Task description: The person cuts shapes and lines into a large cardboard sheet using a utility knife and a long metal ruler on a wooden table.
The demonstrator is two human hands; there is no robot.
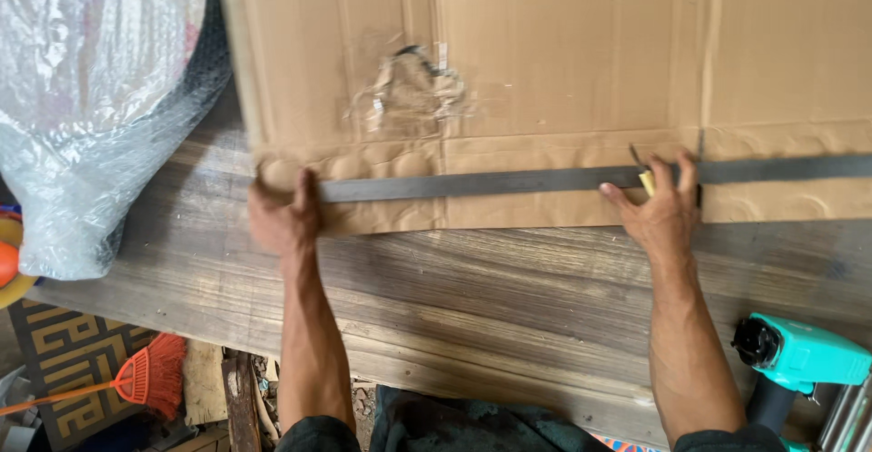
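A large sheet of brown cardboard (545, 61) lies on a wooden workbench (472, 298). A long dark metal straightedge (509, 181) runs across its near edge. My left hand (283, 216) presses down on the left end of the straightedge at the cardboard's corner. My right hand (663, 207) rests on the straightedge further right and grips a small yellow-handled tool, likely a cutter (646, 179), whose tip touches the cardboard just above the straightedge.
A bundle wrapped in clear bubble wrap (91, 98) sits at the bench's left end. A teal power tool (799, 352) lies at the near right edge. Below the bench on the left are an orange broom (145, 379) and a patterned mat (64, 352).
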